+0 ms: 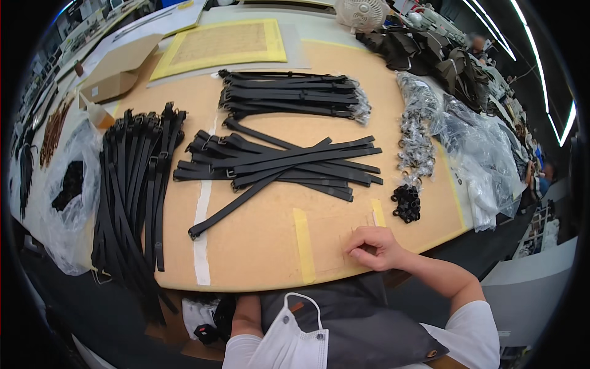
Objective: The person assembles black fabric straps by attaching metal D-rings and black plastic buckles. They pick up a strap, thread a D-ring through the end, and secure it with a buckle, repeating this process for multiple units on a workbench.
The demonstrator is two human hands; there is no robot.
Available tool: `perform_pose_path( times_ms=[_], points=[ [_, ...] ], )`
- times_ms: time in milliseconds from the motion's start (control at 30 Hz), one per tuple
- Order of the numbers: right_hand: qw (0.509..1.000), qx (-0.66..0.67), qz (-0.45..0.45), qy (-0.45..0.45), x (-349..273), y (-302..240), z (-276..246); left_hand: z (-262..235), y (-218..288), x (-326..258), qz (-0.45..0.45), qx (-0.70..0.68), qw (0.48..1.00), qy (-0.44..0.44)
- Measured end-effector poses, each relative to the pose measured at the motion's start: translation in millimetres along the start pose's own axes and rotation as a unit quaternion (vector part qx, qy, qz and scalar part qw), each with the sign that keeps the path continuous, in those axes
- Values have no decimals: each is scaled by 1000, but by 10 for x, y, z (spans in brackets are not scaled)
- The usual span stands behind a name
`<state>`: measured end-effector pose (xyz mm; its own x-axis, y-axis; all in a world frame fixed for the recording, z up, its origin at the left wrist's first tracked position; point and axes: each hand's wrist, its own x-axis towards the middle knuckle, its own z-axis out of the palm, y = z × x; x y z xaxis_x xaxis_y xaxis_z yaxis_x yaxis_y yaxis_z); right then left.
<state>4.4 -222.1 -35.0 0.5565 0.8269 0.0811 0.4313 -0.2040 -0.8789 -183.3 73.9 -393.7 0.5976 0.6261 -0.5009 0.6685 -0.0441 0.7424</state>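
My right hand (376, 247) is resting on the tan worktable (258, 246) near its front edge, fingers curled loosely inward with the fingertips pressing on the board; I am gripping nothing that I can make out. The hand is lying just right of a strip of yellow tape (303, 244) and just below a shorter tape strip (378, 212). My left hand is sitting below the table edge, hidden, so I cannot tell whether it is open or closed; only the left forearm (247, 317) is showing.

Up and to the right of the hand, a small heap of black rings (406, 203) is lying beside clear bags of metal hardware (418, 132). Across the middle of the table, a loose pile of black straps (279, 166) is fanning out, with a tidier bundle (289, 95) behind it and a long stack of straps (138, 184) draping over the left edge. A white face mask (289, 344) is hanging at my chest.
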Motion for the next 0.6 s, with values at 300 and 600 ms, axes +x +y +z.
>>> perform_pose_path(
  times_ms=[300, 600],
  points=[
    [998, -53, 14, 13, 117, -40, 135, -61, 26, 95, 4, -9, 1000, -16],
    [997, -75, 12, 30, 62, -29, 167, -57, 61, 91, 20, -4, 1000, -16]
  ],
)
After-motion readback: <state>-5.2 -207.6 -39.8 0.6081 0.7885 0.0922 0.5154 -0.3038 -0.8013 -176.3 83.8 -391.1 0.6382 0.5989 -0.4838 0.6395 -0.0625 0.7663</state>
